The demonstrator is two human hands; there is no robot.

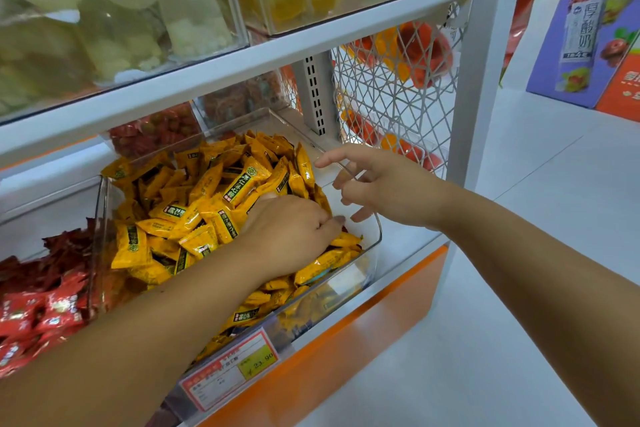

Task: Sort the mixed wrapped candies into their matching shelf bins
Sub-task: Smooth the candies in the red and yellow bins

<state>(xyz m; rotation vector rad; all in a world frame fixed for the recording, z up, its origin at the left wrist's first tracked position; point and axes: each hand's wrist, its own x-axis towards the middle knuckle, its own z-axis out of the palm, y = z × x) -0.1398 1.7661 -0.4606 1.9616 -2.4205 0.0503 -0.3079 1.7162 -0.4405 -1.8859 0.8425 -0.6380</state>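
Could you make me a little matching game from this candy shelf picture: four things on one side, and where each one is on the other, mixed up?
Things:
1 yellow candies
2 red candies
3 price tag
4 right hand

Places:
A on the front of the clear bin
B at the clear bin's right wall, fingers spread
C left of the clear bin
D under the left hand

Pairs: 1-D, 2-C, 3-A, 4-B

Yellow wrapped candies [207, 204] heaped in clear bin [377, 236]
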